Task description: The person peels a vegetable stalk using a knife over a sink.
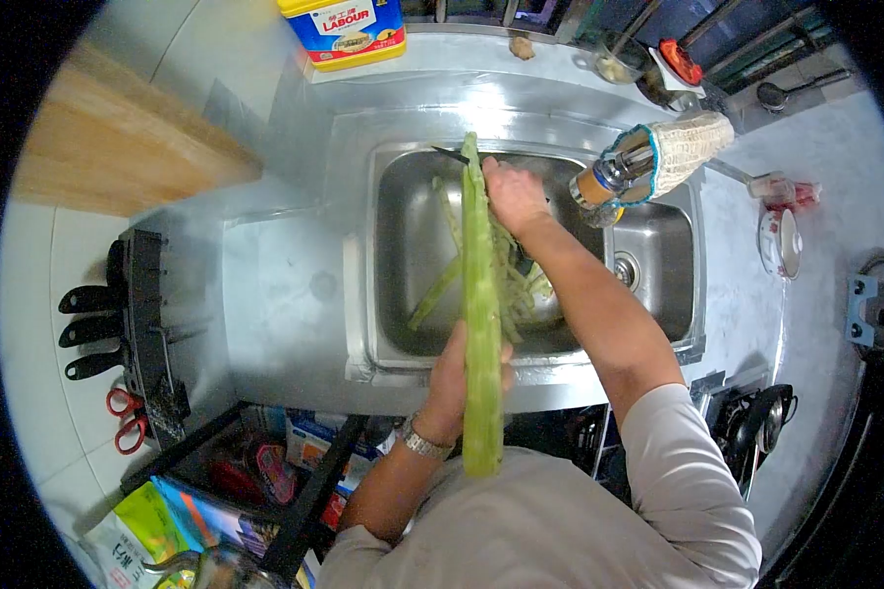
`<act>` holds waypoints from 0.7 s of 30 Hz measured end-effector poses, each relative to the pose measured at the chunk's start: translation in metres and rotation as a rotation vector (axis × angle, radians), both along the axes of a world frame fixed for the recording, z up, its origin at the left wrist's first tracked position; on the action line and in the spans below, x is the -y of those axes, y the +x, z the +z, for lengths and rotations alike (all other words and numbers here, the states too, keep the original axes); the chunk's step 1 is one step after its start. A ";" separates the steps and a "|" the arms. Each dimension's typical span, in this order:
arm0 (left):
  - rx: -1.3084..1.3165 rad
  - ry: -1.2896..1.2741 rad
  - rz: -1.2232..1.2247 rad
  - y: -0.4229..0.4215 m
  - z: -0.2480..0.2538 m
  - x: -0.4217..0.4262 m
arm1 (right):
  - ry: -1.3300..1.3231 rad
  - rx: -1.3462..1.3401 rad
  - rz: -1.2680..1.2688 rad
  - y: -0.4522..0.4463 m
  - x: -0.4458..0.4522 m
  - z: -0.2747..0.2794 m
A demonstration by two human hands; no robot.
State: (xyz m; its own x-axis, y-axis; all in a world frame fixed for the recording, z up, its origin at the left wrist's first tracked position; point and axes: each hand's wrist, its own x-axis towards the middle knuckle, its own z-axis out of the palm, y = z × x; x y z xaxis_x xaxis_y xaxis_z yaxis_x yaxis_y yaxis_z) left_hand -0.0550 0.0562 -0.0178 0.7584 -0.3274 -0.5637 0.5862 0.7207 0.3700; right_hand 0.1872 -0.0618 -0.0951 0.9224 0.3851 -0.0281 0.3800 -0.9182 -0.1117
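A long pale green stalk (481, 294) extends from above the sink's far edge back towards my body. Its lower part is wrapped by my left hand (450, 378), just in front of the sink's near edge. Near the stalk's far end, my right hand (516, 191) is closed on a dark-bladed tool (450, 154), whose blade crosses behind the stalk. Most of the tool's handle is hidden in my fingers. Strips of green peel (435, 293) lie in the steel sink basin (398, 245) below.
A faucet (604, 182) with a cloth cover stands right of the basin, beside a smaller basin (673, 265). A yellow-and-blue tub (349, 34) sits at the back. Knives (90, 329) and red scissors (128, 417) hang at left. A white bowl (784, 243) is on the right counter.
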 end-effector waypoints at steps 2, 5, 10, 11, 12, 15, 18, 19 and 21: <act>-0.005 0.065 -0.033 -0.003 -0.008 -0.001 | -0.012 -0.018 0.009 0.002 0.000 0.001; -0.032 0.116 -0.066 -0.006 -0.011 -0.002 | -0.009 -0.053 0.018 0.007 -0.001 -0.006; -0.039 0.051 -0.078 -0.007 -0.011 -0.005 | 0.022 -0.041 0.007 0.015 -0.001 -0.014; -0.062 0.047 -0.070 -0.007 -0.012 -0.005 | 0.001 -0.057 -0.001 0.016 -0.002 -0.011; -0.084 0.044 -0.061 -0.008 -0.013 -0.005 | 0.002 -0.057 -0.003 0.017 -0.002 -0.011; -0.064 0.085 -0.063 -0.004 -0.008 -0.007 | -0.002 -0.025 -0.002 0.021 -0.003 -0.014; -0.045 0.045 -0.071 -0.006 -0.012 -0.008 | -0.023 -0.028 -0.023 0.026 -0.002 -0.017; -0.045 0.046 -0.074 -0.007 -0.013 -0.008 | -0.017 -0.034 -0.024 0.028 -0.002 -0.019; -0.095 0.048 -0.081 -0.008 -0.016 -0.008 | -0.011 -0.040 -0.028 0.031 -0.001 -0.024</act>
